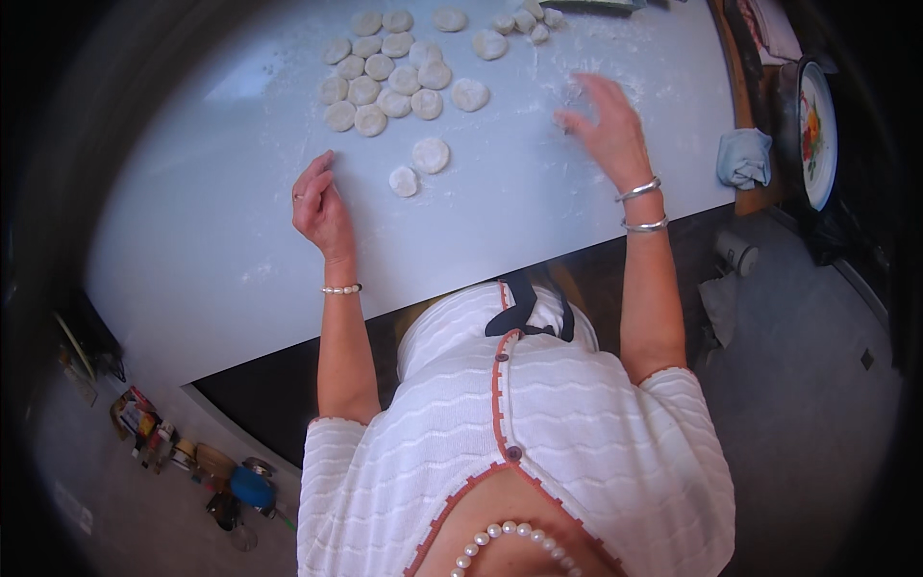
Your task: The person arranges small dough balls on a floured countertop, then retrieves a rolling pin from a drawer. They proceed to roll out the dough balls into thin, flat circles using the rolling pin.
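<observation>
On the white tabletop (238, 238), dusted with flour, several flattened dough rounds (364, 90) lie in a cluster. My left hand (317, 202) rests at the table's left part with its fingers curled; I cannot tell whether it holds anything. Between my hands lie a larger dough round (431, 156) and a smaller one (403, 182), nearly touching. My right hand (604, 119), slightly blurred, is over the floury area at the right, thumb and fingers apart, with nothing visible between them. Small dough lumps (539, 32) sit beyond it, near a single dough round (490, 45).
A folded light blue cloth (745, 159) lies at the table's right edge, beside a floral enamel tray (817, 137) standing on its side. A green-edged object (598, 6) is cut off at the top. Bottles and containers (184, 454) stand lower left.
</observation>
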